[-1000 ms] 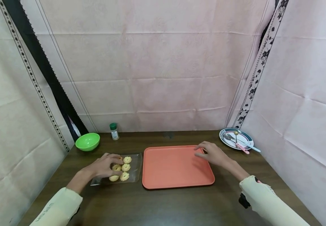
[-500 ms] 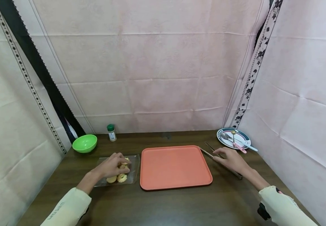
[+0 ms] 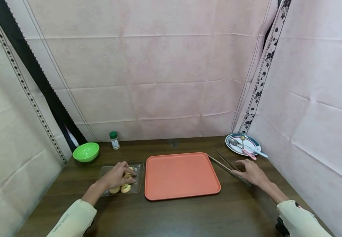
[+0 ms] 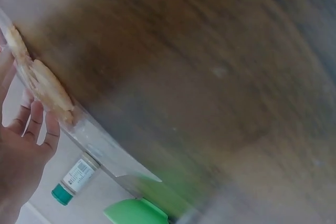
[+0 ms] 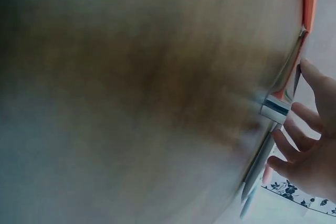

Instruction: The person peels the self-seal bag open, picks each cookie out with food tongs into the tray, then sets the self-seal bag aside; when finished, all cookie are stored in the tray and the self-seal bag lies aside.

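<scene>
My left hand [image 3: 118,176] rests over several pale round cookies [image 3: 125,188] that lie on a clear plastic packet [image 3: 139,174]. Its fingers are spread and slightly bent, partly hiding the cookies. In the left wrist view, the fingertips are right at the row of cookies [image 4: 50,87]. My right hand [image 3: 252,172] is at the metal tongs [image 3: 222,164], which lie to the right of the tray with their arms spread. Thumb and fingers are apart around the middle of the tongs; in the right wrist view, loosely bent fingers reach to the tongs' metal [image 5: 275,109].
An orange-pink rectangular tray [image 3: 183,176] lies between the hands. Behind at left stand a green bowl [image 3: 86,152] and a green-capped shaker bottle [image 3: 114,141]. A blue-rimmed plate [image 3: 233,137] with cutlery sits at back right. Pale cloth walls [image 3: 165,72] enclose the brown table [image 3: 165,215].
My right hand has moved from the tray's right edge to the tongs, then drawn back along them; the tongs have come into view. The left hand has shifted slightly right over the cookies.
</scene>
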Demonstrator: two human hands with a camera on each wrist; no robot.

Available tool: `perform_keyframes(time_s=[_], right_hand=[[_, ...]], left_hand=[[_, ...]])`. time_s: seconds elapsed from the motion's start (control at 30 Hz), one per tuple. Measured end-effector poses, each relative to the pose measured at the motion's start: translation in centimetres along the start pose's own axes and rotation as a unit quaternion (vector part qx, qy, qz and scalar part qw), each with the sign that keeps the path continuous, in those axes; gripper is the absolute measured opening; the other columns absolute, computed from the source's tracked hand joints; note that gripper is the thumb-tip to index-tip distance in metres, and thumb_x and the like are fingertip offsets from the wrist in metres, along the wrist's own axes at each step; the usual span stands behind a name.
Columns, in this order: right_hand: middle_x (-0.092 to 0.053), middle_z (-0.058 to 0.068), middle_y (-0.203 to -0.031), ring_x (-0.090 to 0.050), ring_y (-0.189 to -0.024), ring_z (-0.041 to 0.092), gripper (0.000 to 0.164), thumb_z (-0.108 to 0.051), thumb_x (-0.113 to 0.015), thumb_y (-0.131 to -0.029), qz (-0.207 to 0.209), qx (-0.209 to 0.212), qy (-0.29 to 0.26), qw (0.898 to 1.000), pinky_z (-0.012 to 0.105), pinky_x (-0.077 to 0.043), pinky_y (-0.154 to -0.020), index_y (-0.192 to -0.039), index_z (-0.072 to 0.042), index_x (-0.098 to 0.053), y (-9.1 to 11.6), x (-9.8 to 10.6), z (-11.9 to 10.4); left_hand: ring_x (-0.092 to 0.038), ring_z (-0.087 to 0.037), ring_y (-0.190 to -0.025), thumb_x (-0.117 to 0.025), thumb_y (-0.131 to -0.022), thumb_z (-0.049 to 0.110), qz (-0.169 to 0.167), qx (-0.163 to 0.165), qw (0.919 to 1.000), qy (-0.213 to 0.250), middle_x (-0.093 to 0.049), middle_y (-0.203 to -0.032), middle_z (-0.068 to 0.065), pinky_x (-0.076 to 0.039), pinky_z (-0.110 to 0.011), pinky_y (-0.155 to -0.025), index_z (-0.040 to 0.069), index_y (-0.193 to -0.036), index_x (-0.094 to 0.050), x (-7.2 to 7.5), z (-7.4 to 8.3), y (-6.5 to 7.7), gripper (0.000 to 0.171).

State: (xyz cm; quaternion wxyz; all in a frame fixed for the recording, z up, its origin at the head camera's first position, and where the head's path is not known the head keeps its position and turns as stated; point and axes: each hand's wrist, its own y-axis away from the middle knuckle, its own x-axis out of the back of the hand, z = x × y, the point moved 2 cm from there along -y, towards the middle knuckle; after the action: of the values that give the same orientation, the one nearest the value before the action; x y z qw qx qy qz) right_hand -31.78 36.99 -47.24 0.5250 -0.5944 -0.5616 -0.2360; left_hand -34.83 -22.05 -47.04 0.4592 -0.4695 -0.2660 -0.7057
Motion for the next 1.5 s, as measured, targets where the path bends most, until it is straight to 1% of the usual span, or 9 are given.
perform_keyframes(time_s=[0.3,0.53,0.77,0.83,0.93,1.03,1.27,1.4,1.5], right_hand=[[-0.07,0.022,-0.117,-0.063,-0.114,0.044,0.058,-0.046,-0.079,-0.091,-0.033,-0.027,0.007,0.999,0.062,-0.051,-0.091,-0.121,0.003,-0.073,0.1,-0.8,-0.2],[-0.068,0.023,-0.113,-0.063,-0.108,0.042,0.045,-0.033,-0.078,-0.095,-0.037,-0.025,0.015,0.999,0.062,-0.052,-0.086,-0.117,0.006,-0.072,0.3,-1.0,-0.5],[-0.07,0.01,-0.097,-0.06,-0.081,0.021,0.036,-0.024,-0.072,-0.1,-0.039,-0.027,-0.002,0.999,0.048,-0.052,-0.071,-0.121,0.004,-0.068,0.1,0.0,-0.3],[-0.07,0.011,-0.097,-0.062,-0.08,0.022,0.036,-0.023,-0.07,-0.101,-0.037,-0.019,-0.004,0.999,0.049,-0.053,-0.071,-0.123,0.006,-0.066,0.1,0.3,-0.3],[-0.071,0.018,-0.109,-0.068,-0.094,0.032,0.037,-0.021,-0.067,-0.103,-0.028,-0.005,0.001,1.0,0.055,-0.054,-0.081,-0.127,0.006,-0.064,0.1,0.6,-0.3],[-0.066,0.025,-0.126,-0.065,-0.114,0.044,0.04,-0.024,-0.062,-0.106,-0.021,0.007,0.015,1.0,0.062,-0.05,-0.091,-0.135,0.005,-0.06,0.1,1.2,-0.4],[-0.052,0.031,-0.147,-0.056,-0.127,0.052,0.047,-0.032,-0.058,-0.108,-0.009,0.004,0.043,0.999,0.067,-0.049,-0.089,-0.144,-0.001,-0.057,-0.3,2.6,-0.9],[-0.049,0.032,-0.15,-0.049,-0.135,0.052,0.055,-0.043,-0.058,-0.107,-0.016,0.006,0.043,0.999,0.068,-0.046,-0.094,-0.144,-0.003,-0.059,-0.8,3.1,-1.7],[-0.06,0.027,-0.14,-0.053,-0.134,0.048,0.051,-0.042,-0.058,-0.107,-0.014,0.034,0.036,0.999,0.066,-0.042,-0.103,-0.139,-0.003,-0.062,-1.1,3.2,-2.6]], left_hand=[[-0.05,-0.022,-0.096,-0.08,-0.094,0.026,0.022,-0.037,0.999,0.009,-0.057,-0.103,0.0,-0.044,-0.035,-0.075,0.021,-0.106,-0.084,0.8,0.0,0.3,0.014],[-0.052,-0.022,-0.088,-0.08,-0.094,0.02,0.042,-0.089,0.9951,0.005,-0.06,-0.098,-0.003,-0.044,-0.03,-0.07,0.015,-0.103,-0.084,2.0,0.7,0.4,0.011],[-0.052,-0.022,-0.088,-0.081,-0.093,0.02,0.039,-0.076,0.9963,0.01,-0.058,-0.096,0.003,-0.044,-0.03,-0.069,0.016,-0.105,-0.084,2.7,0.5,0.3,0.013],[-0.052,-0.022,-0.086,-0.081,-0.093,0.021,0.041,-0.082,0.9958,0.008,-0.058,-0.095,0.002,-0.043,-0.029,-0.068,0.016,-0.105,-0.084,2.9,0.4,0.4,0.013],[-0.051,-0.022,-0.084,-0.08,-0.093,0.021,0.046,-0.093,0.9945,0.009,-0.059,-0.094,0.001,-0.043,-0.029,-0.067,0.015,-0.104,-0.085,3.0,0.4,0.5,0.013],[-0.052,-0.023,-0.083,-0.08,-0.094,0.021,0.05,-0.099,0.9937,0.011,-0.06,-0.094,0.0,-0.043,-0.029,-0.066,0.015,-0.104,-0.085,3.1,0.4,0.6,0.013],[-0.054,-0.027,-0.086,-0.079,-0.095,0.023,0.045,-0.09,0.9949,0.012,-0.062,-0.097,-0.004,-0.043,-0.028,-0.067,0.015,-0.105,-0.084,3.0,0.3,0.7,0.014],[-0.054,-0.026,-0.087,-0.078,-0.095,0.025,0.04,-0.086,0.9954,0.009,-0.061,-0.097,-0.003,-0.043,-0.029,-0.068,0.017,-0.104,-0.084,3.1,0.2,0.8,0.014],[-0.054,-0.025,-0.087,-0.078,-0.096,0.027,0.04,-0.094,0.9947,0.004,-0.06,-0.096,0.0,-0.042,-0.03,-0.068,0.018,-0.103,-0.084,3.1,0.1,0.8,0.014]])
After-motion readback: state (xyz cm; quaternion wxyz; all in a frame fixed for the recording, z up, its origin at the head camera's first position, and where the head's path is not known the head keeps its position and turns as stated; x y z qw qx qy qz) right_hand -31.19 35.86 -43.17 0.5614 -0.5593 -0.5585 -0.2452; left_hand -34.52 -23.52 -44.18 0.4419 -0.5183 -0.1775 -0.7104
